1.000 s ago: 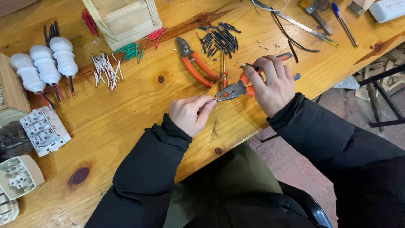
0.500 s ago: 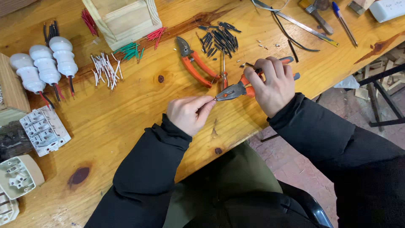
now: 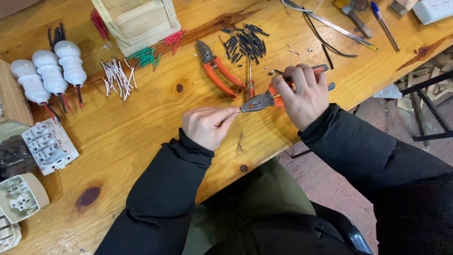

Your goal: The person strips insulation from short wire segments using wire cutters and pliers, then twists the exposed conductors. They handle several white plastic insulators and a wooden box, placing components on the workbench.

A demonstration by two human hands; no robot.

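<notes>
Two hands are working at the near table edge, centre frame. Left hand (image 3: 207, 126) is pinching a short wire piece (image 3: 234, 111), fingers closed on it, feeding its tip into the nose of the pliers (image 3: 262, 100). Right hand (image 3: 306, 94) is clamped round the orange handles; whether the nose is fully closed cannot be told. Risk: the piece is small and could slip or be nipped too deep if squeezed hard; left fingertips are sitting very near the nose. Farther up, spare orange cutters (image 3: 218, 71), black wire offcuts (image 3: 245, 43) and white lamp holders (image 3: 49, 73) at upper left are lying idle.
</notes>
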